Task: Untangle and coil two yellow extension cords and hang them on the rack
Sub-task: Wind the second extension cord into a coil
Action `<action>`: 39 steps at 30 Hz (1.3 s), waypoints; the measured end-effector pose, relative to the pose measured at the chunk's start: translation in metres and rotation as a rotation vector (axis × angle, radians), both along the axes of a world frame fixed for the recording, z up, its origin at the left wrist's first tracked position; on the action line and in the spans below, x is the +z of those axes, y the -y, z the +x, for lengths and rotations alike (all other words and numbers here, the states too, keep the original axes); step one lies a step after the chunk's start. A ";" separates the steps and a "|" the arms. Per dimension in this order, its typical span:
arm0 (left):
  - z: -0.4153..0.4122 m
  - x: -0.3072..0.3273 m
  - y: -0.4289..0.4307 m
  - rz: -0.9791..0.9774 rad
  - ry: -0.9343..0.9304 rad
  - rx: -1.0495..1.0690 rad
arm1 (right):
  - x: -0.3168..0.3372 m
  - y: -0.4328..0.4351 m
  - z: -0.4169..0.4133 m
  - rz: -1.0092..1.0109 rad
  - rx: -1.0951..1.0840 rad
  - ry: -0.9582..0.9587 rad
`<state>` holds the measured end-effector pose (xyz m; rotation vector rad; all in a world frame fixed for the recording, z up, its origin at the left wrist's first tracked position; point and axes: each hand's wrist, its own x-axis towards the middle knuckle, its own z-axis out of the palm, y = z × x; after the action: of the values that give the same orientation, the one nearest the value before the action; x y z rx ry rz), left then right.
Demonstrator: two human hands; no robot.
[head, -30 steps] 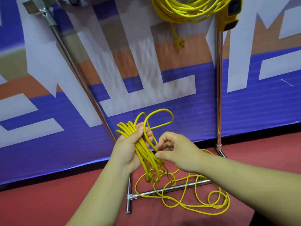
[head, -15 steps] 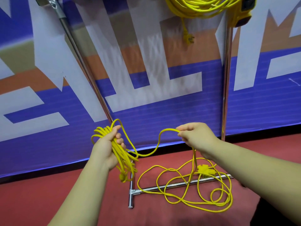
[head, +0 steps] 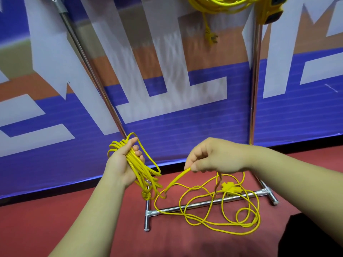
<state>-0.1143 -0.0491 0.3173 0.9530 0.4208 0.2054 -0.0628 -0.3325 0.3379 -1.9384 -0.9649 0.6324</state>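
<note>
Two yellow extension cords, two hands, one metal rack (head: 255,80). First cord (head: 219,3) hanging coiled at rack top, plug dangling beneath. Second cord (head: 204,222) lying partly in loose loops on red floor (head: 74,225), crossing rack base bar. Left hand (head: 121,164) gripping bundle of several coiled turns of second cord. Right hand (head: 215,156) pinching single strand between thumb and fingers. Compared with half second ago, pinch sitting lower, strand between hands drooping steeply instead of arching across

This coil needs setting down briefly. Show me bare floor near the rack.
Bare: red floor left of the rack's left foot, below the banner; also the strip nearer than the loose cord. Crowded: the base bar, where cord loops cross it.
</note>
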 end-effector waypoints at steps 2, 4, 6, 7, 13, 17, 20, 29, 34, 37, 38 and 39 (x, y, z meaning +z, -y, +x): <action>0.004 -0.008 -0.001 0.005 -0.016 -0.009 | 0.011 0.010 0.001 0.092 -0.001 -0.089; 0.005 -0.015 -0.001 0.007 -0.040 -0.015 | 0.016 0.017 0.003 0.172 -0.016 -0.129; 0.008 -0.023 0.003 0.025 -0.062 -0.019 | 0.018 0.022 0.004 0.231 -0.041 -0.175; 0.009 -0.026 0.007 0.045 -0.073 -0.019 | 0.018 0.023 0.004 0.247 -0.046 -0.195; 0.020 -0.035 0.025 0.088 -0.105 0.003 | 0.014 0.023 -0.002 0.144 -0.001 -0.153; 0.022 -0.025 0.033 0.065 -0.092 0.022 | 0.004 0.022 -0.006 -0.065 0.006 -0.005; 0.021 -0.018 0.034 0.020 -0.074 0.031 | -0.005 0.019 -0.006 -0.188 0.028 0.110; 0.019 -0.021 0.045 0.118 -0.090 -0.051 | 0.011 0.018 -0.011 0.021 0.069 0.000; 0.013 -0.017 0.057 0.133 -0.138 -0.167 | 0.010 0.015 -0.003 0.179 -0.016 -0.028; 0.011 -0.017 0.062 0.138 -0.149 -0.249 | 0.006 0.012 0.001 0.244 -0.089 -0.020; 0.011 -0.017 0.064 0.146 -0.148 -0.281 | 0.005 0.012 0.001 0.278 -0.114 -0.037; 0.010 -0.017 0.066 0.153 -0.144 -0.315 | 0.005 0.011 0.002 0.314 -0.139 -0.059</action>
<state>-0.1043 -0.1146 0.2999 1.1749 0.3850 -0.1193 -0.0610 -0.3435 0.3424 -1.6821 -0.8296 0.4271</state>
